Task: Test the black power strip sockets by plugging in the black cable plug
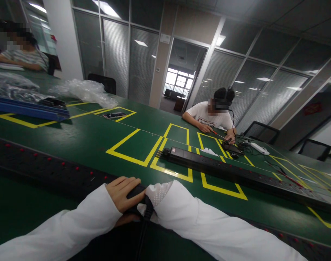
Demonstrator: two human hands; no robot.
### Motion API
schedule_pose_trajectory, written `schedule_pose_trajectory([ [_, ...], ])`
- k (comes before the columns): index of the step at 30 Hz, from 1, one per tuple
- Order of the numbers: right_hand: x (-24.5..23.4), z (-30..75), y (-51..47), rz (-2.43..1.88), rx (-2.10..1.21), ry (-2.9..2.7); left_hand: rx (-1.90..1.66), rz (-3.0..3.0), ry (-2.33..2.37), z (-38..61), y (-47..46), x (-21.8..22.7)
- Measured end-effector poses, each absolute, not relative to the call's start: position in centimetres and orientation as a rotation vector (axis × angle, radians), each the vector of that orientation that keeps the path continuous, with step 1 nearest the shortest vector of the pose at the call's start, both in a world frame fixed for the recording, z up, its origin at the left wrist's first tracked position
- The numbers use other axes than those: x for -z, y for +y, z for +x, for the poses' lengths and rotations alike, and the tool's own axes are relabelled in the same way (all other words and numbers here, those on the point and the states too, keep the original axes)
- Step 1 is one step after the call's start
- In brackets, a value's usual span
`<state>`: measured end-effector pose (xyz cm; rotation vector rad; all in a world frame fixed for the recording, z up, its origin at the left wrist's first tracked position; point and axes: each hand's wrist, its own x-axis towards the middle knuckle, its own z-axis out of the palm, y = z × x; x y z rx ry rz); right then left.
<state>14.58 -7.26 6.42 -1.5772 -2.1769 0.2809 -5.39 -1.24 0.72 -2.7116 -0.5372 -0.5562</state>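
A long black power strip (59,170) with red dots along it stretches from the left edge to my hands. My left hand (125,192), bare, has its fingers wrapped over the end of that strip. My right hand (156,194), in a white dotted glove, closes around the same end, just above a thick black cable (146,221) that hangs down toward me. White sleeves cover both forearms, and the right palm and most of its fingers are hidden. Beyond my hands a second black power strip (216,161) lies on the green table, its pronged end toward the middle.
Yellow tape (170,174) marks rectangles on the green table (86,141). A phone (114,115), clear plastic wrap (85,90) and blue rails (29,108) lie at the left. Across the table a person (216,112) handles cables; another person (21,50) sits far left.
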Motion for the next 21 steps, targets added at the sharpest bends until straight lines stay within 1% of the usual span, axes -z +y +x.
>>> schedule_pose_trajectory([
  [4, -5.9, 14.1, -7.8, -1.606, -0.201, -2.069, 0.558, -2.711, -0.553, -5.4, -1.3, -0.8],
  [12, -7.1, 14.1, -7.3, -1.631, -0.241, -2.506, 0.552, -2.712, -0.562, -5.4, -1.5, -1.1],
  [17, -7.2, 13.8, -7.1, -1.746, -0.228, -2.565, 0.524, -2.697, -0.566, -5.3, -1.4, -1.0],
  [21, -7.0, 14.3, -6.9, -1.682, -0.325, -2.542, 0.513, -2.684, -0.546, -5.3, -1.4, -1.0],
])
